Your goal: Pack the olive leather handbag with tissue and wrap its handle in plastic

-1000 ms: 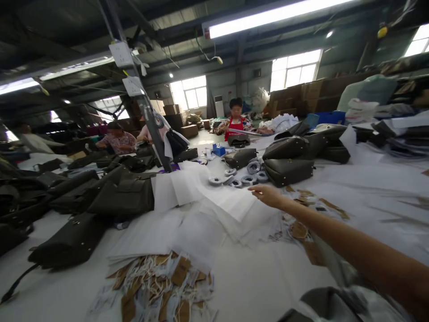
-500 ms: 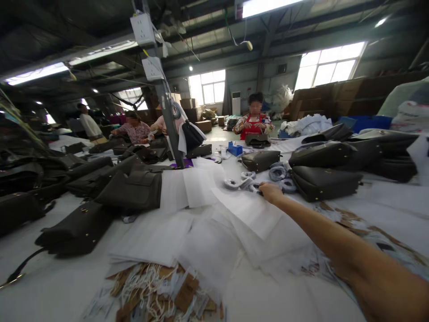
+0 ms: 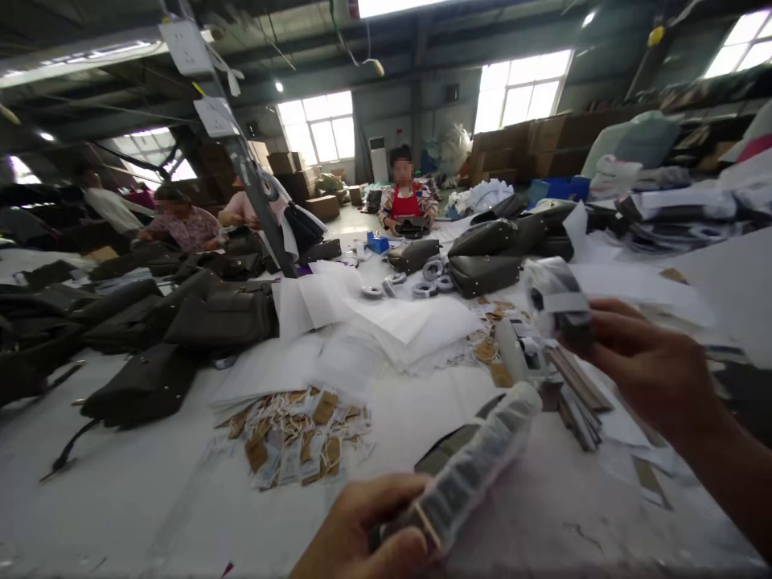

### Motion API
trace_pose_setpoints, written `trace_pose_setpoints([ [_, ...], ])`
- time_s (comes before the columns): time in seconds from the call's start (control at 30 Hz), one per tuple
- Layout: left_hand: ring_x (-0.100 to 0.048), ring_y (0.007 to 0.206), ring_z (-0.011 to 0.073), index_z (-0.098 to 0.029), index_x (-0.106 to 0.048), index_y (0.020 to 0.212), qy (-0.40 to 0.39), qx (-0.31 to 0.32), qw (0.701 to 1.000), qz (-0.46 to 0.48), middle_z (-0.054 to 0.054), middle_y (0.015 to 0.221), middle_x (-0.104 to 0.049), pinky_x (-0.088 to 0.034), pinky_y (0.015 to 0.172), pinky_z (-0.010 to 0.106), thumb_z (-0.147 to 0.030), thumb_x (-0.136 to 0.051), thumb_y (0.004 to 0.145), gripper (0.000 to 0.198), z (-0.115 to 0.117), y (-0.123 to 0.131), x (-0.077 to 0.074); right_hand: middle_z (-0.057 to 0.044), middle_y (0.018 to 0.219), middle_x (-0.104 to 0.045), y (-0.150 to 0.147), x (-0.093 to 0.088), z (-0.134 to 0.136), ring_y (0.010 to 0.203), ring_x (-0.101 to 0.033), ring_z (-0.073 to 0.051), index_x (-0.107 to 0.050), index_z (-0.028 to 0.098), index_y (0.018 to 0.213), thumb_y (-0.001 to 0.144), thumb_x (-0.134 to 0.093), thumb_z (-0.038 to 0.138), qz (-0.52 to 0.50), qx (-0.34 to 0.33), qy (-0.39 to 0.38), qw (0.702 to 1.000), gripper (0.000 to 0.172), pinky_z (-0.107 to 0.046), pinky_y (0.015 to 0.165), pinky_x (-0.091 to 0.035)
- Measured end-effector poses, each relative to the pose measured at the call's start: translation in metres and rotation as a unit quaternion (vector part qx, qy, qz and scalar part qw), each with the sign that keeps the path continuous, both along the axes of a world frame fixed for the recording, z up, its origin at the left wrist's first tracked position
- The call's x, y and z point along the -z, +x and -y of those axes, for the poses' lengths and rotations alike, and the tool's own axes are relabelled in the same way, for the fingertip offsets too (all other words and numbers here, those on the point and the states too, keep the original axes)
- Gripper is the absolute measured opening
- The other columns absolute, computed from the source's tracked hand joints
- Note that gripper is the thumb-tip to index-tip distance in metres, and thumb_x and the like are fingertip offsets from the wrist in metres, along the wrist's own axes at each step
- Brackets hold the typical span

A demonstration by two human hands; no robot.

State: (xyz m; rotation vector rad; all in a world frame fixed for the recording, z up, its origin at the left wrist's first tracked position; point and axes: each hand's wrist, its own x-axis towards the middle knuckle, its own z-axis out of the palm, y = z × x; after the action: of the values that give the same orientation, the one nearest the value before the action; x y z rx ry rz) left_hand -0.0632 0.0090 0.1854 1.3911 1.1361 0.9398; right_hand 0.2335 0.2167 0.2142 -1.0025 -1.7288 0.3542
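At the bottom middle, my left hand (image 3: 374,523) grips a dark strap wrapped in translucent white film (image 3: 482,470), its thumb and fingers closed around the near end. Behind that strap lies a flat dark green piece (image 3: 446,450), partly hidden. On the right, my right hand (image 3: 651,366) is closed on a coiled strap (image 3: 558,297) in white wrapping with a pale band across it. The coil is held up above the table, apart from the left hand's strap. Several similar coils (image 3: 425,288) lie farther off, beside dark bags (image 3: 486,275).
Brown paper tags with white strings (image 3: 295,434) lie in a heap before stacked white sheets (image 3: 386,322). A grey tool (image 3: 522,354) and stacked strips (image 3: 579,386) are near my right hand. Dark bags (image 3: 220,318) crowd the left, near a metal post (image 3: 259,201). Co-workers sit beyond.
My right hand has come back from the coils with one in its grip. My left hand has entered view holding a wrapped strap. The view has turned right.
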Motion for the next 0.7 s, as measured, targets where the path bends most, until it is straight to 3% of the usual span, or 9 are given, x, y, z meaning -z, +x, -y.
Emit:
trace_pose_setpoints([
  [0.07,-0.061,0.072,0.0185,-0.019,-0.066,0.123,0.004,-0.029,0.999,-0.014,0.006,0.082,-0.070,-0.045,0.066,0.027,-0.070,-0.049,0.089,0.064,0.001,0.007,-0.004,-0.003,0.111,-0.071,0.030,0.015,0.058,0.098,-0.069,-0.028,-0.078,0.037,0.095,0.076,-0.074,0.057,-0.002,0.017,-0.031,0.999,0.028,-0.035,0.078,-0.060],
  [0.13,-0.063,0.072,0.0182,-0.021,-0.064,0.126,0.021,-0.070,0.996,-0.056,0.005,0.081,-0.071,-0.047,0.069,0.027,-0.066,-0.047,0.092,0.059,-0.001,0.013,-0.009,-0.003,0.107,-0.074,0.048,0.039,0.103,0.092,-0.072,-0.028,-0.079,0.040,0.091,0.075,-0.074,0.058,-0.017,0.013,-0.073,0.997,0.025,-0.032,0.069,-0.062],
  [0.2,-0.065,0.074,0.0182,-0.022,-0.068,0.121,0.037,-0.095,0.990,-0.098,0.004,0.079,-0.071,-0.048,0.073,0.028,-0.061,-0.048,0.094,0.051,-0.004,0.019,-0.014,-0.004,0.104,-0.075,0.048,0.064,0.135,0.088,-0.074,-0.028,-0.080,0.039,0.090,0.075,-0.075,0.055,-0.035,-0.012,-0.112,0.993,0.023,-0.029,0.062,-0.063],
  [0.27,-0.065,0.075,0.0178,-0.022,-0.072,0.114,0.037,-0.100,0.989,-0.102,0.005,0.083,-0.073,-0.049,0.071,0.026,-0.057,-0.054,0.092,0.045,-0.008,0.027,-0.019,-0.005,0.107,-0.075,0.035,0.082,0.157,0.090,-0.074,-0.027,-0.081,0.035,0.094,0.078,-0.074,0.049,-0.043,-0.049,-0.150,0.987,0.023,-0.027,0.064,-0.064],
  [0.37,-0.064,0.078,0.0169,-0.021,-0.074,0.106,0.029,-0.094,0.992,-0.082,0.006,0.094,-0.073,-0.049,0.067,0.023,-0.054,-0.064,0.087,0.039,-0.012,0.039,-0.022,-0.007,0.113,-0.073,0.000,0.097,0.175,0.095,-0.073,-0.026,-0.079,0.028,0.103,0.083,-0.069,0.038,-0.046,-0.104,-0.184,0.976,0.025,-0.026,0.072,-0.063],
  [0.47,-0.063,0.081,0.0161,-0.021,-0.074,0.102,0.043,-0.103,0.990,-0.090,0.004,0.094,-0.073,-0.048,0.068,0.022,-0.050,-0.068,0.086,0.034,-0.013,0.050,-0.022,-0.009,0.114,-0.071,-0.035,0.103,0.179,0.095,-0.072,-0.024,-0.078,0.024,0.105,0.086,-0.065,0.031,-0.060,-0.126,-0.162,0.977,0.024,-0.029,0.081,-0.062],
  [0.6,-0.061,0.078,0.0140,-0.019,-0.071,0.093,0.070,-0.130,0.984,-0.101,0.002,0.088,-0.070,-0.048,0.069,0.021,-0.048,-0.068,0.086,0.030,-0.013,0.058,-0.019,-0.010,0.113,-0.071,-0.066,0.102,0.174,0.090,-0.072,-0.023,-0.076,0.022,0.105,0.086,-0.065,0.027,-0.096,-0.130,-0.130,0.978,0.023,-0.031,0.079,-0.062],
  [0.7,-0.061,0.073,0.0136,-0.017,-0.067,0.090,0.076,-0.158,0.980,-0.098,0.002,0.083,-0.068,-0.047,0.063,0.022,-0.048,-0.070,0.084,0.031,-0.014,0.059,-0.017,-0.010,0.115,-0.069,-0.079,0.097,0.172,0.100,-0.070,-0.024,-0.074,0.023,0.109,0.087,-0.064,0.024,-0.113,-0.136,-0.107,0.978,0.024,-0.033,0.086,-0.061],
])
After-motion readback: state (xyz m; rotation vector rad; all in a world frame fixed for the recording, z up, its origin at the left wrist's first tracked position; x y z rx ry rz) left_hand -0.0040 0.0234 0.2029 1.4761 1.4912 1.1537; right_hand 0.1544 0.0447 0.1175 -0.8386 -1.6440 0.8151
